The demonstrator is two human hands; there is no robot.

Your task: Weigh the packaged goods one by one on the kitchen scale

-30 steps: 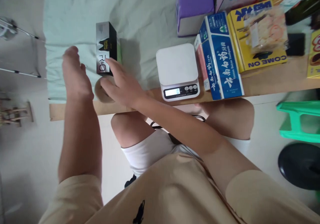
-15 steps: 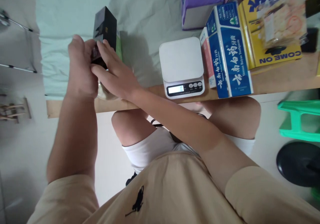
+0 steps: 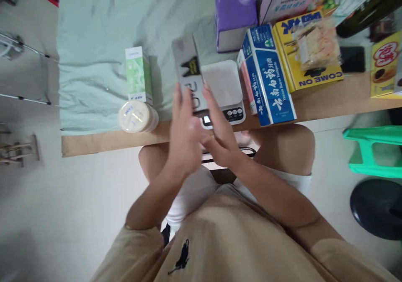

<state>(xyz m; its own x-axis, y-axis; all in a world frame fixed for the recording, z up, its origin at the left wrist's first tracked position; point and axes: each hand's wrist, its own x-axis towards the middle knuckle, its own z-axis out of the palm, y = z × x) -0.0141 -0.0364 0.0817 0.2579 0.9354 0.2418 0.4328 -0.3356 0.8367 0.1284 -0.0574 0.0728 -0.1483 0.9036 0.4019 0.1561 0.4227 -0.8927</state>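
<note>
While both hands flank it, the black-and-silver box lies flat just beyond their fingertips, its right edge overlapping the platform of the white scale. The left hand stands edge-up with fingers straight and close together, reaching to the box's near end; the right hand mirrors it beside the thumb, fingers extended toward the scale's front. Neither hand curls around anything; both are spread flat, and whether the fingertips touch the box I cannot tell because of blur. Judging by its position, the box is arriving at the scale but is not squarely centred on the platform, so settling it and reading the display, which the hands partly cover, looks still undone. Left of the left hand, well apart, a green-and-white carton stands on the pale cloth, with a round lidded tub just in front of it. Right of the right hand, a blue toothpaste box leans beside the scale on the desk.
</note>
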